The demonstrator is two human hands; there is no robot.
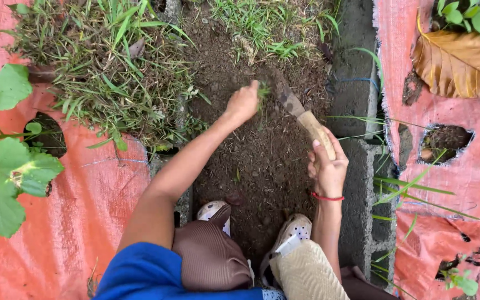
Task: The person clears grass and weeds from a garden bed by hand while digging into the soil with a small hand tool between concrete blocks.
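Two hands – left hand pinches grass tuft; right hand grips knife.

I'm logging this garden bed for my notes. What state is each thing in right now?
left hand: closed on a small grass tuft
right hand: gripping the knife, blade in the soil
soil strip: bare, loose
grass clump: rooted, uncut
orange sheet: laid flat, holes cut
dry leaf: brown, lying on sheet

The left hand hid the roots of the grass tuft it pinched. The knife's blade tip blurred into soil, and the right hand covered its handle end.
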